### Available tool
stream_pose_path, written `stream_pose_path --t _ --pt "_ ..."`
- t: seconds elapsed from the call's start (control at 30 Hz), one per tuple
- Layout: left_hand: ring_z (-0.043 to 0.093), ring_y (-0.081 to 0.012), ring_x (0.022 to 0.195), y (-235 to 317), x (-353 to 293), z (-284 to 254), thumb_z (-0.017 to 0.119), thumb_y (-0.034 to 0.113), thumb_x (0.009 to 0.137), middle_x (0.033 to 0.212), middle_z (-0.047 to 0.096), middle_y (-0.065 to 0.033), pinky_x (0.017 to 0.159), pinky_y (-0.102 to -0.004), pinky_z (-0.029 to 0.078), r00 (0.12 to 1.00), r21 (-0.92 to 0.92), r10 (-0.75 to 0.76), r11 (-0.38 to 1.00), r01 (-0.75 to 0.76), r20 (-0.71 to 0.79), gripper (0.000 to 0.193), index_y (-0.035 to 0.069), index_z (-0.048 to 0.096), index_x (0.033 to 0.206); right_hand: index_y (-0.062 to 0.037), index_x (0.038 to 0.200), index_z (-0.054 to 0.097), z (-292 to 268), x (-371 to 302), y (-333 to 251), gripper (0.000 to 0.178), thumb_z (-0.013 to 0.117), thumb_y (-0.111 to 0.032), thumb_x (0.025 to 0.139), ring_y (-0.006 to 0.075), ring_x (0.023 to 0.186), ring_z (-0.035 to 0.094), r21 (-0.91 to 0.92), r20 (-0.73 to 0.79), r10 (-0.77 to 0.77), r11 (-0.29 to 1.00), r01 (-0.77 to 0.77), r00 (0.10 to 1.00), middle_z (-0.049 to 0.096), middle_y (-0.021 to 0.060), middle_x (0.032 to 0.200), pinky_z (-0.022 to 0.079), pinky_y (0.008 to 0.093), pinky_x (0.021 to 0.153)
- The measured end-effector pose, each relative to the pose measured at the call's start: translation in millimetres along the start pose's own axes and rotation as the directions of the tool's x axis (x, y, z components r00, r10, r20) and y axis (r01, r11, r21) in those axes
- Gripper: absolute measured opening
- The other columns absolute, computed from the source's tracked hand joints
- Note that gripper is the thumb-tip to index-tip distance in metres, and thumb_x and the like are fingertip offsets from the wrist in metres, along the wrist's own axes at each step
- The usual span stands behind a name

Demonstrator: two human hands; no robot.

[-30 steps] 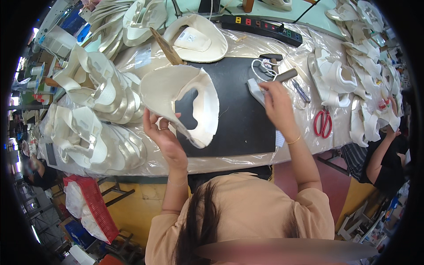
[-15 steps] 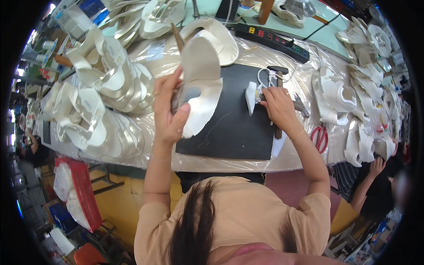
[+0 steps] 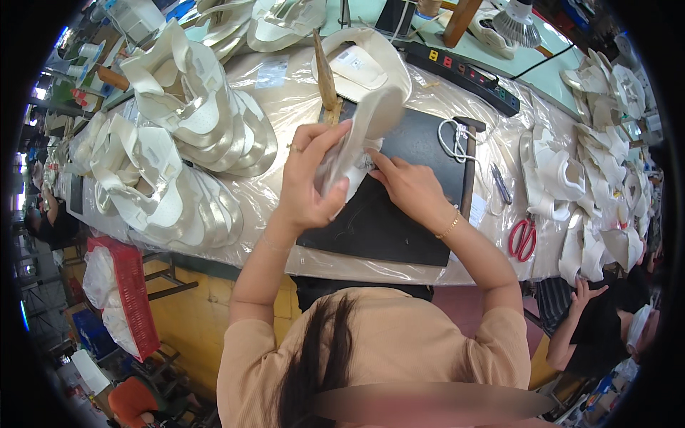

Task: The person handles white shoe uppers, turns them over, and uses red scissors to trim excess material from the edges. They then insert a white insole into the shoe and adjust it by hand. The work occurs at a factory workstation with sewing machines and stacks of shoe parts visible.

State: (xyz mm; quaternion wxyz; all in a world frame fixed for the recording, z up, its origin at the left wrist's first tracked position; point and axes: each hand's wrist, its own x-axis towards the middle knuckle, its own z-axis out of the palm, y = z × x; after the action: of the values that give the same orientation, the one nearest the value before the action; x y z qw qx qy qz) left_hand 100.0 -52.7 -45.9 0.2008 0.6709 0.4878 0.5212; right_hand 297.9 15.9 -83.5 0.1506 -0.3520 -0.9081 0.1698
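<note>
My left hand [image 3: 310, 178] is closed around a white shoe upper piece [image 3: 372, 118], tilted up on edge over a black mat [image 3: 399, 225]. My right hand [image 3: 412, 187] reaches in from the other side. Its fingertips are pinched together at the upper's inner face, by a small greyish patch; what they hold, if anything, is hidden. At the mat's right side lies a hammer [image 3: 469, 167] with a dark head, and a looped white cord [image 3: 451, 140] is beside it. Behind my left hand a pointed wooden stick [image 3: 324, 75] stands up.
Stacks of white shoe uppers [image 3: 217, 118] fill the left, and more uppers [image 3: 553, 167] lie at the right. Red-handled scissors [image 3: 523, 239] and small snips [image 3: 501, 184] rest on the plastic-covered table. A black power strip [image 3: 464, 75] runs along the back. A co-worker's hand [image 3: 581, 296] is at the right.
My right hand has left the hammer and moved left to the upper. The small white piece beside the cord no longer shows there. My left hand has turned the upper more edge-on.
</note>
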Motion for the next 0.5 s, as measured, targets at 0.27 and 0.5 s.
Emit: stream_pose_path --t 0.27,0.5 --pt "0.049 -0.0293 0.097 -12 -5 -3 0.059 0.024 0.065 0.108 0.048 -0.0195 0.09 -0.0358 0.04 0.997 -0.089 0.011 0.996 -0.018 -0.078 0.068 -0.004 0.055 0.127 -0.0086 0.107 0.053 -4 -2 -14 0.019 0.057 -0.022 0.093 0.0351 0.062 0.063 0.096 -0.259 0.037 0.995 -0.013 0.965 0.062 0.0126 0.078 0.051 0.0439 0.053" --pt "0.051 -0.0294 0.097 -18 7 1 0.059 0.028 0.068 0.107 0.049 -0.0188 0.089 -0.0366 0.043 0.994 -0.051 0.088 0.995 -0.091 -0.064 0.067 -0.004 0.056 0.126 -0.0073 0.104 0.051 -16 -5 -13 0.02 0.061 -0.018 0.091 0.0379 0.065 0.063 0.102 -0.195 0.12 0.99 -0.101 0.973 0.063 0.0147 0.076 0.05 0.0464 0.054"
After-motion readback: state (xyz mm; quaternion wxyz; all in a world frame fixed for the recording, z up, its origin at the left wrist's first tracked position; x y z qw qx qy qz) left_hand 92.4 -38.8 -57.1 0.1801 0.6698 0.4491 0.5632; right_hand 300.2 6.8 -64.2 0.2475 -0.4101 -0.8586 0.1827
